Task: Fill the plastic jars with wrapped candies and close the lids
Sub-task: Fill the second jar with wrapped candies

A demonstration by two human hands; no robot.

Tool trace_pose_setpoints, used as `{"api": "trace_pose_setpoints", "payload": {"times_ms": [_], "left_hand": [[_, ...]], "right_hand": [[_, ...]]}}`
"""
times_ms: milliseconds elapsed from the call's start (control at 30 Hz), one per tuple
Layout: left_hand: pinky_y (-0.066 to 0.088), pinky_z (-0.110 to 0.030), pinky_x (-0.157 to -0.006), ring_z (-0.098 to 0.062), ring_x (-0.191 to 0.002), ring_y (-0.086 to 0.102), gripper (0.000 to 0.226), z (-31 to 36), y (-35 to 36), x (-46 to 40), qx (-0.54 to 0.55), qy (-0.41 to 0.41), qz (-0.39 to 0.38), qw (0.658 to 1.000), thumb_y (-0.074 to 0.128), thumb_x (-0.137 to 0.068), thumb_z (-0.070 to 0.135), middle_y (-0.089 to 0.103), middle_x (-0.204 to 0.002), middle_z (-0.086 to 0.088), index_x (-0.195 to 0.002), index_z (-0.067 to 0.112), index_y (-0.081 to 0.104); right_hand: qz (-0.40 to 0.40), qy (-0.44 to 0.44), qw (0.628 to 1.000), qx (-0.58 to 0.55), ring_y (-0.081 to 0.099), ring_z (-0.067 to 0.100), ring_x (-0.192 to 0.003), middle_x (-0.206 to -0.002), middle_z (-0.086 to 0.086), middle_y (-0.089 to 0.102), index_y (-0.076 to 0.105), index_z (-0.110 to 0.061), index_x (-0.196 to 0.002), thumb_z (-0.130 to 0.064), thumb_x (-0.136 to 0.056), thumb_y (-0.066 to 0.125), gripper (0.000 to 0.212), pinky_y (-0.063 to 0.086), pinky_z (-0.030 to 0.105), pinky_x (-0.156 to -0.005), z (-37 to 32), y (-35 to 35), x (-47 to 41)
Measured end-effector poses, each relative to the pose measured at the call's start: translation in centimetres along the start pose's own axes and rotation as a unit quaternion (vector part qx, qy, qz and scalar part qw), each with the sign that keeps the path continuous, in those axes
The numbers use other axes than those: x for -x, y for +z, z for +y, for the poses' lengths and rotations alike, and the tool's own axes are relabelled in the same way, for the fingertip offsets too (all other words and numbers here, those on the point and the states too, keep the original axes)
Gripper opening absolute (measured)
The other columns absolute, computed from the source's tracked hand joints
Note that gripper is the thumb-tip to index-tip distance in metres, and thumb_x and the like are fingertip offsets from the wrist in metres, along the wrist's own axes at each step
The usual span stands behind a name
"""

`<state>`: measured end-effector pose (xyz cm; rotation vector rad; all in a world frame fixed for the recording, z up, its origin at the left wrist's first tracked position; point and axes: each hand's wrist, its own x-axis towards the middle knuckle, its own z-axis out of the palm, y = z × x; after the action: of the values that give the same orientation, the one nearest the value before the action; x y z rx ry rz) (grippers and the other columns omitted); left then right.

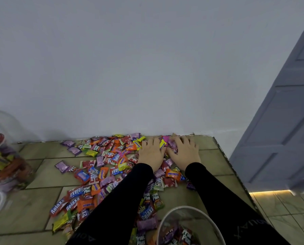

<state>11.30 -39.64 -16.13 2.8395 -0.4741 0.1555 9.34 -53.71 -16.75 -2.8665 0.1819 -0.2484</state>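
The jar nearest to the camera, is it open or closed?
Open: the jar shows a bare round rim, no lid, and candies visible inside.

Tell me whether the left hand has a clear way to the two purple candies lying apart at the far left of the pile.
Probably yes. The left hand lies flat on the candy pile, and only loose wrappers and bare tiled surface separate it from the purple candies. Nothing upright blocks a leftward sweep, though it looks like a stretch.

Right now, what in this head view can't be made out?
- Open jar near the sleeves: bottom edge cuts it off, so fill level is unknown.
- Filled jar at left: blurred and cropped; lid state unclear.
- Candies under the left hand and right hand: hidden by palms.
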Motion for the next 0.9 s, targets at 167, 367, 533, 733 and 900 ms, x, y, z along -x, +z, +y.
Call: {"api": "trace_pose_setpoints", "payload": {"times_ms": [167, 367, 533, 733, 900], "left_hand": [[0.039, -0.036, -0.093, -0.027, -0.115, 0.041, 0.039, -0.1, -0.2, -0.1, 0.055, -0.009, 0.0, 0.998, 0.033, -0.104, 0.037, 0.044, -0.133, -0.009, -0.13, 0.01, 0.041], [0.042, -0.041, -0.089, -0.029, -0.111, 0.046, 0.03, -0.4, -0.8, -0.1, 0.173, -0.046, -0.006, 0.984, 0.044, -0.102, 0.023, 0.052, -0.126, -0.012, -0.128, 0.009, 0.044], [0.041, -0.034, -0.073, -0.031, -0.104, 0.056, 0.031, -0.3, -1.4, 0.3, 0.199, -0.045, -0.012, 0.979, 0.049, -0.1, 0.011, 0.059, -0.118, -0.015, -0.13, 0.009, 0.043], [0.041, -0.037, -0.07, -0.029, -0.09, 0.055, 0.021, -0.3, -3.7, 0.5, 0.2, -0.051, -0.033, 0.978, 0.043, -0.103, 0.017, 0.058, -0.109, -0.016, -0.122, 0.007, 0.045], [0.033, -0.033, -0.06, -0.022, -0.074, 0.047, 0.01, 0.0, -5.2, 1.5, 0.251, -0.046, 0.025, 0.967, 0.041, -0.103, 0.024, 0.054, -0.09, -0.007, -0.102, 0.014, 0.043]], "right_hand": [[0.021, -0.045, 0.998, -0.029, 0.044, 0.022, -0.107, -0.111, -0.001, 0.053, 0.051, -0.025, -0.108, -0.043, -0.094, 0.044, 0.024, 0.035, 0.035, -0.087, 0.1, -0.1, 0.2], [0.004, -0.042, 0.991, -0.126, 0.055, 0.02, -0.102, -0.111, 0.0, 0.062, 0.056, -0.028, -0.122, -0.04, -0.096, 0.044, 0.031, 0.046, 0.033, -0.082, -0.3, -0.1, 0.4], [0.043, -0.018, 0.981, -0.19, 0.056, 0.012, -0.077, -0.084, -0.008, 0.06, 0.062, -0.027, -0.091, -0.041, -0.096, 0.048, 0.02, 0.036, 0.024, -0.058, -0.7, -0.5, 1.3], [0.028, 0.02, 0.935, -0.354, 0.052, 0.002, -0.063, -0.067, -0.01, 0.057, 0.059, -0.02, -0.083, -0.035, -0.096, 0.053, 0.021, 0.038, 0.017, -0.059, -1.6, -2.6, 1.2], [0.063, 0.023, 0.912, -0.404, 0.045, 0.0, -0.055, -0.064, -0.011, 0.051, 0.061, -0.02, -0.081, -0.037, -0.095, 0.055, 0.023, 0.033, 0.013, -0.052, -4.2, -3.3, 1.2]]}}
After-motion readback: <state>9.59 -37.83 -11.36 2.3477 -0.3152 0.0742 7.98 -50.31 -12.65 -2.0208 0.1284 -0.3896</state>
